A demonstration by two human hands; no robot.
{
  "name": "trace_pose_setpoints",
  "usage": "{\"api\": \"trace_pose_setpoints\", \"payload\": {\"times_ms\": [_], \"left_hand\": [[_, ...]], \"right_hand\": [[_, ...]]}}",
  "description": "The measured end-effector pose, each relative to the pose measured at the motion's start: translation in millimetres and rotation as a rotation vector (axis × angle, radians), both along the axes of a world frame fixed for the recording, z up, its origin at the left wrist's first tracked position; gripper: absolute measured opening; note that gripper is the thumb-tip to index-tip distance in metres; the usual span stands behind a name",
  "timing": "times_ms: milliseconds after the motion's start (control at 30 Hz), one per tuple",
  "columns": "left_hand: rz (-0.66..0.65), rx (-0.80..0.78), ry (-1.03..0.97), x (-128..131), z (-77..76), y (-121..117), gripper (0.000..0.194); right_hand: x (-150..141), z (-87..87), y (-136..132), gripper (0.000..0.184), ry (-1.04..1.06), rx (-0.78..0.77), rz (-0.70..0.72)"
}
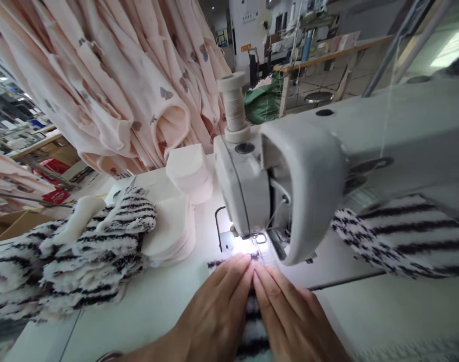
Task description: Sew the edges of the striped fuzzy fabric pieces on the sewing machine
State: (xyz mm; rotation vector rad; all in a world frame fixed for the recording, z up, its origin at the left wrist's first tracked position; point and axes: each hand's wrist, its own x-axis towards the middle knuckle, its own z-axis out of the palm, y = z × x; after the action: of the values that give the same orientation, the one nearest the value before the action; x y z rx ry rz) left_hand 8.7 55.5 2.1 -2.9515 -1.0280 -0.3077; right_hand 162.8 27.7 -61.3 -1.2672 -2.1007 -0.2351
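The left hand and right hand lie open and flat, fingertips nearly touching, smoothing fluffy black-and-white striped fabric toward the needle of a white industrial sewing machine.

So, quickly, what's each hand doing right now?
Left hand: open, flat on the striped fabric, not gripping.
Right hand: open, flat on the same fabric, not gripping.

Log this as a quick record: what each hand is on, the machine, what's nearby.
Left hand: flat on striped fuzzy fabric
Right hand: flat on the same fabric
Machine: white sewing machine, fingertips just before its lit needle area
On top: thread spool
Beside: stack of pale pink fabric rounds, striped fabric pile
Behind: hanging printed pink garments
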Motion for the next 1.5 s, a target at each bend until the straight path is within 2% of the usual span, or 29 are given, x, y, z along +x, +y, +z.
{"api": "trace_pose_setpoints", "payload": {"times_ms": [200,367,500,567,633,733,800,900,1000,1133,1333,1500], "left_hand": [[0.061,-0.036,-0.066,4.6,4.6,10.0,0.034],[0.084,-0.062,-0.103,2.8,1.8,11.7,0.023],[0.092,-0.069,-0.082,2.8,-1.0,14.2,0.026],[0.073,-0.086,-0.079,2.6,1.5,16.0,0.034],[0.059,-0.125,-0.096,0.2,7.9,16.8,0.037],[0.101,-0.216,-0.181,-8.2,21.0,14.4,0.026],[0.165,-0.306,-0.214,-14.7,27.8,11.2,0.014],[0.226,-0.43,-0.172,-20.8,29.2,7.0,0.009],[0.217,-0.472,-0.145,-21.5,22.5,5.4,0.009],[0.183,-0.471,-0.123,-19.1,17.3,5.7,0.01],[0.185,-0.432,-0.127,-12.6,25.4,3.6,0.01],[0.175,-0.441,-0.104,-11.4,22.8,4.5,0.01]], "right_hand": [[3.1,3.2,5.2,0.045,-0.078,-0.05,0.007],[3.3,3.0,7.7,0.049,-0.075,-0.07,-0.027],[6.4,3.2,7.5,0.052,-0.092,-0.048,0.006],[11.6,5.5,8.2,0.054,-0.08,-0.088,0.04],[20.5,10.5,11.6,0.057,0.005,-0.192,0.093],[38.7,21.8,23.7,0.057,0.148,-0.403,0.276],[49.5,28.2,34.2,0.049,0.151,-0.47,0.399],[56.5,31.5,46.8,0.035,0.078,-0.42,0.459],[53.9,28.7,51.7,0.029,0.046,-0.381,0.451],[49.6,25.0,51.5,0.028,0.048,-0.351,0.436],[51.8,25.8,50.8,0.025,0.052,-0.334,0.423],[54.2,26.4,52.9,0.026,0.048,-0.337,0.405]]}}
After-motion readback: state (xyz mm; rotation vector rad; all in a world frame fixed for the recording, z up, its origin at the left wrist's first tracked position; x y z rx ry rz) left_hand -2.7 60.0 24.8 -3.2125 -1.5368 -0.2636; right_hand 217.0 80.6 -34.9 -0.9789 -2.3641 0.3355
